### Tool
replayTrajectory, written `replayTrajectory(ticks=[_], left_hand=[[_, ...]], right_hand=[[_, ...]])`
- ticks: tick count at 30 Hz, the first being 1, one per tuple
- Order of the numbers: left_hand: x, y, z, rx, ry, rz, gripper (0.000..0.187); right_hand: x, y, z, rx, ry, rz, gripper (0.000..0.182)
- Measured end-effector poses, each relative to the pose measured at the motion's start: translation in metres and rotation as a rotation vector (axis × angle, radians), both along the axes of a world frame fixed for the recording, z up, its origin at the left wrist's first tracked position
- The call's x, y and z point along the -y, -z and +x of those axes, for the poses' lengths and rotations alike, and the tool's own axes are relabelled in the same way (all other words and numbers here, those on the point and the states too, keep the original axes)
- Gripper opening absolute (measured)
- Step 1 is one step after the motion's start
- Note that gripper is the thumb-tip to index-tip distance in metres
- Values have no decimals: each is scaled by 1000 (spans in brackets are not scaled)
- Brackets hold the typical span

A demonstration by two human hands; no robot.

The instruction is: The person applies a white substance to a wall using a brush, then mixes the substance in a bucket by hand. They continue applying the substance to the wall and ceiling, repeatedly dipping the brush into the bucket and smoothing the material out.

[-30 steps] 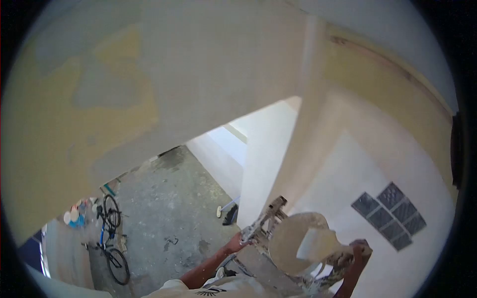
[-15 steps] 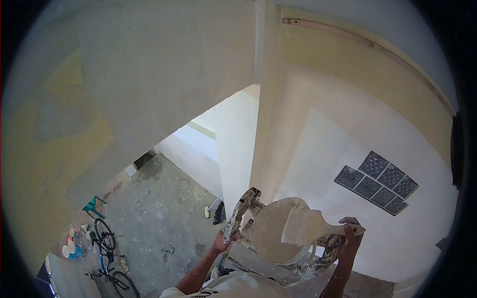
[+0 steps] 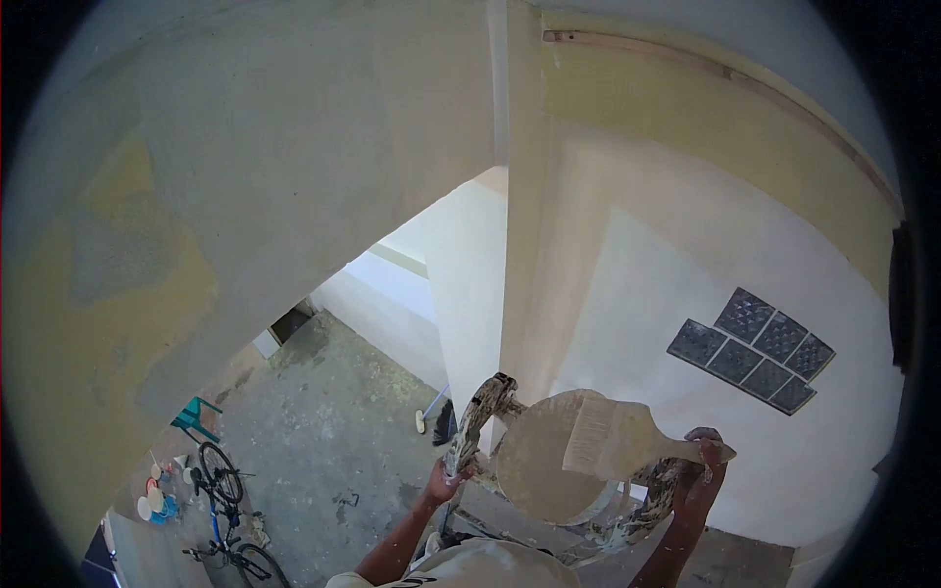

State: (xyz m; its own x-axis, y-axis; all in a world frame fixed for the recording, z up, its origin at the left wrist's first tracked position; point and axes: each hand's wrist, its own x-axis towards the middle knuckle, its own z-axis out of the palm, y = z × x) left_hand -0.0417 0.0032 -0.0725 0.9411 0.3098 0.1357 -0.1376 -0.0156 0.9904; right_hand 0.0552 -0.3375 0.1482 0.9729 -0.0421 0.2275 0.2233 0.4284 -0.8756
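My right hand (image 3: 702, 461) is closed round the handle of a wide paintbrush (image 3: 627, 438), coated in pale paint. Its bristles point left, over a round bucket (image 3: 534, 461) of beige paint or its lid-like surface. The bucket sits within the top of a paint-splattered ladder (image 3: 482, 412). Lower left of the bucket, my left hand (image 3: 451, 482) grips the ladder's side rail. The brush hides part of the bucket's right side.
A large grey and yellow wall (image 3: 323, 147) fills the left, and a pale wall (image 3: 627, 323) with dark vent blocks (image 3: 750, 353) the right. Far below, the concrete floor (image 3: 314, 421) bears a bicycle (image 3: 225, 519), a green plastic chair (image 3: 197, 418) and a broom (image 3: 444, 421).
My right hand and the paintbrush have shifted slightly right and up over the bucket, the brush turning a little. My left hand keeps its grip on the ladder. The whole view has tilted slightly.
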Motion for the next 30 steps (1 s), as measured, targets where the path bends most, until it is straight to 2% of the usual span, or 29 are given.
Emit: replayTrajectory(ticks=[6, 8, 9, 11, 15, 17, 18, 19, 21, 23, 25, 26, 28, 30], left_hand=[[2, -5, 0, -35, -32, 59, 37], [1, 4, 0, -19, -34, 32, 37], [0, 9, 0, 6, -35, 5, 38], [-2, 12, 1, -12, -41, 16, 39], [-4, 17, 2, 23, -31, -24, 39], [0, 21, 0, -30, -70, -41, 42], [-6, 37, 1, -3, -79, -16, 44], [-10, 55, 0, 24, -87, 7, 47], [-15, 80, -5, 203, -95, 39, 51], [-16, 76, -9, 158, -88, -7, 49], [-11, 43, -5, 101, -28, -8, 43], [-7, 31, -3, 89, -9, -23, 43], [-5, 17, -1, -13, 7, -24, 57], [-8, 24, -4, -45, 9, -59, 59]], right_hand=[[-2, -2, -3, -5, 17, 94, 24], [-10, -9, -5, 229, 85, -161, 24], [-8, -11, -5, 222, 85, -161, 24], [-1, -11, -2, -22, -47, 117, 24], [5, 3, 3, -110, -80, 162, 22], [1, 9, 1, 241, 144, -174, 25], [14, 8, 5, -55, -70, 233, 26], [14, 14, 6, -78, -58, 218, 26], [16, 34, 10, 223, 185, -190, 32], [13, 25, 7, 359, 424, -618, 26], [15, 9, 4, -105, -33, 301, 32], [17, 12, 3, -114, -10, 288, 32], [17, 23, 6, 248, -35, -38, 30], [20, 23, 6, 183, -55, 46, 32]])
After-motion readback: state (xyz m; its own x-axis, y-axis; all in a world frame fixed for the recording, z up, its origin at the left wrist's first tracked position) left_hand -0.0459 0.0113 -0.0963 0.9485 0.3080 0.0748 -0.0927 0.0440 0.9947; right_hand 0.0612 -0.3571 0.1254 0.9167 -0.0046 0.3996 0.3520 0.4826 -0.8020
